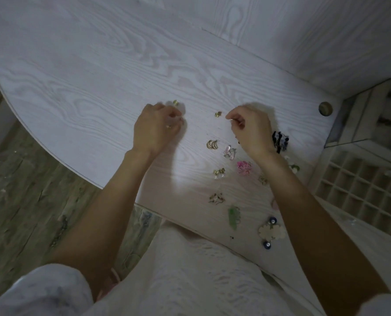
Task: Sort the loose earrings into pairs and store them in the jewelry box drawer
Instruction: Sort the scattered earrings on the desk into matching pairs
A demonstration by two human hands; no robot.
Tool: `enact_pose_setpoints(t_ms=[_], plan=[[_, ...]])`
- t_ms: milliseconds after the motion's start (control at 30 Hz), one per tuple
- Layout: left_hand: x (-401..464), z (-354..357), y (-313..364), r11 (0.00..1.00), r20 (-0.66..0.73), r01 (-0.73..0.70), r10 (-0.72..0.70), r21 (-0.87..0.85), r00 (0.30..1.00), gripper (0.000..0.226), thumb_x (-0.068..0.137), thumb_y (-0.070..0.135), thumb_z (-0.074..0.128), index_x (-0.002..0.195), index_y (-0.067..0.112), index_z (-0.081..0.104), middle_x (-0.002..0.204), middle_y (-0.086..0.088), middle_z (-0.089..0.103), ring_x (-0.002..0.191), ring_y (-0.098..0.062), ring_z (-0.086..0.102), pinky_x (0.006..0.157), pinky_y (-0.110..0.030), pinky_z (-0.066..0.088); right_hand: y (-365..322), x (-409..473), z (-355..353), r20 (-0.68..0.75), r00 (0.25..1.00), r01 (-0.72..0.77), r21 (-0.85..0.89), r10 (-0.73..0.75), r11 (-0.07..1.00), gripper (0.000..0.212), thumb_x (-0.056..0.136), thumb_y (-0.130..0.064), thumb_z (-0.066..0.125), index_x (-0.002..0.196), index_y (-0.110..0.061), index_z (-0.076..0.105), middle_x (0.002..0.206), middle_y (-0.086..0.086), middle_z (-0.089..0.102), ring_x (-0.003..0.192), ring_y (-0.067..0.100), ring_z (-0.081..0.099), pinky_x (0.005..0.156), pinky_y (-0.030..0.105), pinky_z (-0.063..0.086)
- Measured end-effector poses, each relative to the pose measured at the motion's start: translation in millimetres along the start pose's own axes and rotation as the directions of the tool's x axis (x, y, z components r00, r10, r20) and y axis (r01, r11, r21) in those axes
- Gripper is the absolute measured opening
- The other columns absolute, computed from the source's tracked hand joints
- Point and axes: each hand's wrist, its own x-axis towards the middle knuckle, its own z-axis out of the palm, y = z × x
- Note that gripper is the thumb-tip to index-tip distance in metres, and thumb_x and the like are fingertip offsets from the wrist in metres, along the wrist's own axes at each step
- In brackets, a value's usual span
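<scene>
While both hands work the pale woodgrain tabletop [98, 71], the left hand [154, 131] pinches shut just below a small green-gold stud earring [175, 102]; the right hand [251, 131] nips something tiny, its twin stud [217, 114] lying just left of the fingers [230, 116]. Best to match them before reaching for the white gridded jewelry box drawer [359, 190] well right.

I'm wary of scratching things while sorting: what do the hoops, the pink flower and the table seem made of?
Hoops: likely gold-toned metal, with a yellowish shine.
Pink flower: looks like translucent plastic or resin; glossy petals, though the picture is blurred.
Table: whitewashed wood or wood-print laminate; matte, with visible grain.
</scene>
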Motion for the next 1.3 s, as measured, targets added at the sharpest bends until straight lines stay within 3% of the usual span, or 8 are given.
enact_pose_setpoints(t_ms=[167,400,467,567,767,1000,1200,1300], plan=[[9,8,7,0.998,0.036,-0.028,0.026,0.049,0.999,0.012,0.086,0.023,0.059,0.094,0.021,0.068,0.092,-0.007,0.065,0.088,-0.026,0.053,0.072,-0.036,0.044,20,4,-21,-0.163,0.98,-0.116,-0.032,0.109,0.993,0.012,0.086,-0.001,0.057,0.09,-0.009,0.064,0.094,0.008,0.064,0.081,0.013,0.058,0.073,0.024,0.051],[15,13,12,0.999,0.038,-0.03,0.029,0.032,0.999,0.014,0.086,0.023,0.058,0.097,0.02,0.067,0.094,-0.007,0.065,0.091,-0.025,0.055,0.075,-0.038,0.047,16,23,-19,-0.102,0.991,-0.102,-0.118,0.09,0.988,0.009,0.087,-0.005,0.057,0.092,-0.01,0.064,0.098,0.009,0.065,0.089,0.02,0.058,0.078,0.03,0.049],[16,13,12,0.996,0.045,-0.064,0.061,0.065,0.997,0.014,0.088,0.019,0.056,0.097,0.014,0.066,0.095,-0.011,0.063,0.091,-0.03,0.054,0.075,-0.039,0.045,9,24,-15,-0.117,0.992,-0.064,-0.113,0.051,0.992,0.009,0.086,-0.005,0.058,0.091,-0.01,0.065,0.098,0.008,0.063,0.092,0.019,0.055,0.076,0.025,0.044],[22,11,13,0.987,0.115,-0.128,0.117,0.095,0.986,0.015,0.089,0.013,0.055,0.099,0.008,0.064,0.098,-0.016,0.06,0.093,-0.034,0.051,0.078,-0.04,0.041,-2,20,-5,-0.058,0.998,-0.025,-0.041,0.023,0.999,0.009,0.084,-0.004,0.061,0.088,-0.011,0.065,0.089,0.004,0.066,0.082,0.013,0.056,0.074,0.024,0.048],[31,5,15,0.984,0.246,-0.163,0.139,0.078,0.959,0.015,0.089,0.009,0.054,0.101,0.006,0.063,0.105,-0.017,0.057,0.1,-0.033,0.048,0.083,-0.034,0.039,0,9,7,-0.021,0.993,-0.119,0.01,0.119,0.993,0.008,0.084,-0.007,0.065,0.089,-0.012,0.069,0.088,0.003,0.071,0.079,0.011,0.063,0.077,0.029,0.055],[29,7,12,0.999,0.137,-0.039,0.039,-0.002,0.99,0.031,0.08,0.014,0.065,0.111,0.012,0.06,0.107,-0.01,0.06,0.097,-0.024,0.055,0.083,-0.03,0.042,4,7,1,-0.016,0.993,-0.117,-0.057,0.116,0.991,0.01,0.085,-0.007,0.064,0.093,-0.011,0.068,0.093,0.004,0.068,0.08,0.008,0.055,0.074,0.024,0.049],[30,6,15,0.998,0.084,-0.047,0.05,-0.036,0.995,0.015,0.082,0.02,0.066,0.096,0.015,0.071,0.095,-0.005,0.066,0.084,-0.018,0.06,0.073,-0.02,0.04,3,9,-1,0.01,0.997,-0.079,-0.104,0.081,0.991,0.02,0.085,-0.003,0.059,0.102,-0.013,0.063,0.101,0.004,0.063,0.089,0.015,0.056,0.075,0.024,0.046],[34,8,23,0.998,0.101,-0.057,0.057,-0.002,0.993,0.017,0.082,0.02,0.065,0.096,0.012,0.069,0.095,-0.008,0.065,0.085,-0.021,0.06,0.074,-0.027,0.043,2,11,-1,0.016,0.997,-0.079,-0.106,0.081,0.991,0.021,0.084,-0.002,0.06,0.102,-0.013,0.063,0.101,0.005,0.063,0.088,0.013,0.055,0.075,0.025,0.046]])
